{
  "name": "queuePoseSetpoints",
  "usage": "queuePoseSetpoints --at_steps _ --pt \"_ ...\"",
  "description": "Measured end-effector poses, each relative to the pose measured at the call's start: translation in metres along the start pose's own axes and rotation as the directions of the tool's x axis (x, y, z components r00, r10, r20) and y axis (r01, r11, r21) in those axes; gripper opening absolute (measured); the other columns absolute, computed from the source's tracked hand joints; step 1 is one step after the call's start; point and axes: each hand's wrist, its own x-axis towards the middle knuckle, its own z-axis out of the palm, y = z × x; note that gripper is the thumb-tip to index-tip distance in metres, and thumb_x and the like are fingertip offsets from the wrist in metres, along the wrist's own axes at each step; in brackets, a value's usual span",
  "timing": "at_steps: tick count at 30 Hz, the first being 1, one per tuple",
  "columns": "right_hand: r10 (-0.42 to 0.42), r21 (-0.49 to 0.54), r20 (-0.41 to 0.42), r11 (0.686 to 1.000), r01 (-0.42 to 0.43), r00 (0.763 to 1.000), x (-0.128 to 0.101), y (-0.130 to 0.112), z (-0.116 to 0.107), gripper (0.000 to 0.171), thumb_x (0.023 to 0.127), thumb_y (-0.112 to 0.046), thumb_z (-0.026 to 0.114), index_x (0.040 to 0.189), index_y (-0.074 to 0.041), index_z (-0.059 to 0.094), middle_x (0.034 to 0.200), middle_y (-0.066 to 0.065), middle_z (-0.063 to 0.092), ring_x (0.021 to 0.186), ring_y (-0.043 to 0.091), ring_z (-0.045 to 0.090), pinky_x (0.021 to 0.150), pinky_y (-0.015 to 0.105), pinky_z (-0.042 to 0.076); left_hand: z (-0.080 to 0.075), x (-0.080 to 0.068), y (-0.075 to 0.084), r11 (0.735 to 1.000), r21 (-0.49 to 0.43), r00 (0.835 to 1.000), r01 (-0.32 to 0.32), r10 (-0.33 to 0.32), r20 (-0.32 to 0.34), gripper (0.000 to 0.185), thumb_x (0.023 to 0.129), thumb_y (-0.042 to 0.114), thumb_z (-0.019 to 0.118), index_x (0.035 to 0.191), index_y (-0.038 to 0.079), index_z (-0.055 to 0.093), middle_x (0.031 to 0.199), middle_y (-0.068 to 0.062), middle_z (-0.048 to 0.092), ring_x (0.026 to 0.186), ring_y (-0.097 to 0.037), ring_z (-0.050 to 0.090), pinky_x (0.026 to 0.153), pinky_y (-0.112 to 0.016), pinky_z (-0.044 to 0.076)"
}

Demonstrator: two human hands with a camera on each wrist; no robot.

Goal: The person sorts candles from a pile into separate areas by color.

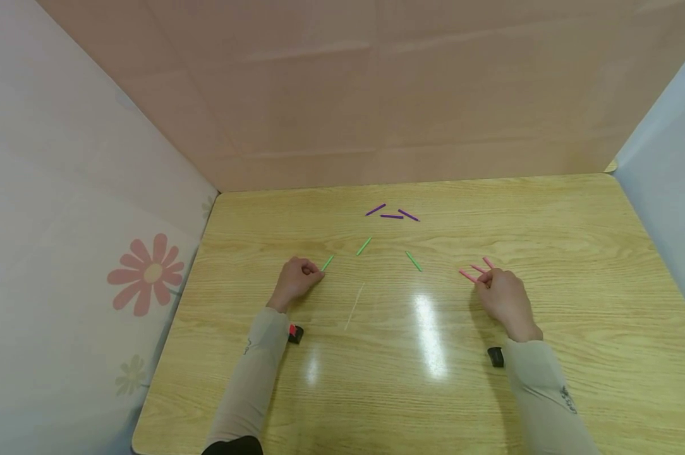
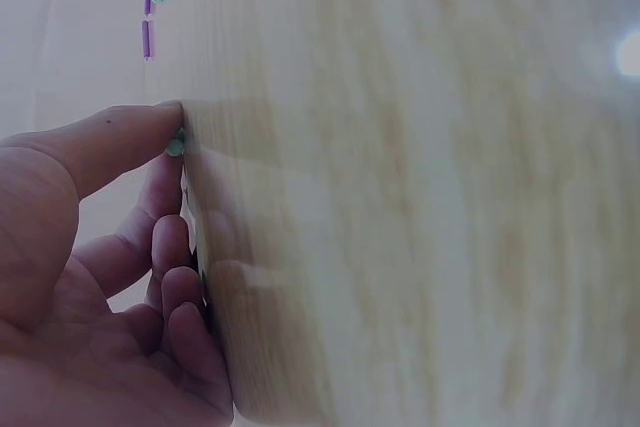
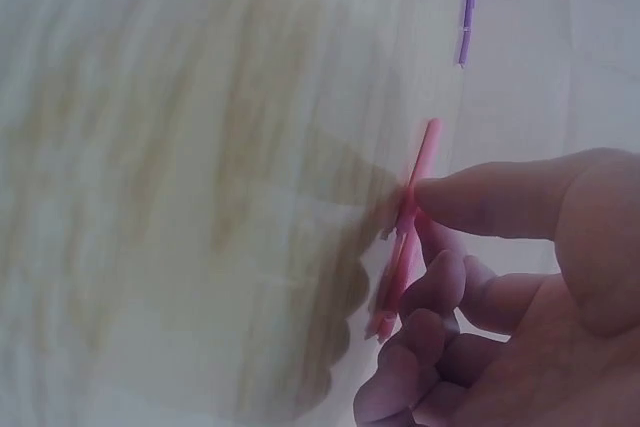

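Note:
My left hand [image 1: 310, 273] rests on the wooden table [image 1: 547, 297] with its fingers curled. In the left wrist view its thumb [image 2: 120, 142] and forefinger pinch the near end of a short green stick [image 1: 328, 262]. My right hand [image 1: 486, 279] grips three pink sticks [image 1: 469, 276] that fan out to the upper left; the right wrist view shows the thumb [image 3: 480, 197] pressing one pink stick [image 3: 412, 202] against the curled fingers. Two more green sticks [image 1: 364, 246] [image 1: 413, 261] lie between the hands. Three purple sticks [image 1: 392, 216] lie further back.
A thin pale stick [image 1: 354, 306] lies on the table between my forearms. Pink panels wall in the back [image 1: 376, 95], and a white sheet with a flower print [image 1: 146, 273] stands at the left. A light panel [image 1: 672, 164] closes the right side.

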Motion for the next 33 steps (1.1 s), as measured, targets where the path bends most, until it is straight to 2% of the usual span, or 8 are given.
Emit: queuePoseSetpoints --at_steps 7,17,24,29,33 --pt "0.023 0.01 0.022 1.0 -0.023 0.999 0.0 -0.002 -0.003 0.032 0.091 -0.014 0.043 0.104 0.011 0.059 0.087 0.022 0.063 0.061 0.021 0.051 0.05 0.03 0.04 0.0 0.0 -0.001 1.0 0.006 1.0 -0.003 0.003 -0.003 0.02 0.087 0.026 0.07 0.087 0.006 0.07 0.095 -0.009 0.055 0.081 -0.021 0.049 0.072 -0.031 0.039" --pt "0.01 0.035 -0.013 0.999 -0.009 1.0 0.001 -0.001 -0.005 0.032 0.09 -0.014 0.044 0.101 0.011 0.06 0.087 0.024 0.065 0.061 0.022 0.052 0.051 0.03 0.041 0.001 0.001 -0.001 1.0 0.005 1.0 -0.006 0.006 -0.006 0.02 0.086 0.027 0.071 0.086 0.007 0.07 0.094 -0.008 0.056 0.081 -0.02 0.049 0.072 -0.03 0.039" --pt "-0.008 0.046 -0.018 0.999 0.009 1.0 0.002 -0.006 -0.008 0.033 0.093 -0.017 0.048 0.107 0.011 0.062 0.103 0.029 0.065 0.082 0.032 0.06 0.067 0.037 0.046 0.002 0.002 -0.003 1.0 -0.002 1.0 0.007 -0.007 -0.005 0.02 0.086 0.027 0.071 0.088 0.007 0.069 0.095 -0.008 0.056 0.081 -0.02 0.05 0.071 -0.029 0.039" --pt "0.0 0.08 0.004 0.997 -0.001 1.0 0.002 -0.01 -0.011 0.035 0.095 -0.019 0.047 0.111 0.011 0.059 0.11 0.031 0.063 0.083 0.031 0.058 0.066 0.033 0.045 0.002 0.001 -0.003 1.0 -0.001 1.0 0.008 -0.008 -0.004 0.02 0.086 0.027 0.071 0.088 0.007 0.069 0.095 -0.008 0.056 0.082 -0.02 0.05 0.071 -0.029 0.039" --pt "0.0 0.092 -0.015 0.996 0.002 1.0 0.003 -0.014 -0.014 0.034 0.095 -0.02 0.047 0.109 0.009 0.059 0.107 0.03 0.063 0.082 0.03 0.057 0.065 0.031 0.043 0.001 0.001 -0.002 1.0 0.005 1.0 0.002 -0.002 -0.006 0.02 0.086 0.026 0.071 0.088 0.006 0.07 0.094 -0.008 0.056 0.082 -0.02 0.051 0.072 -0.029 0.04"
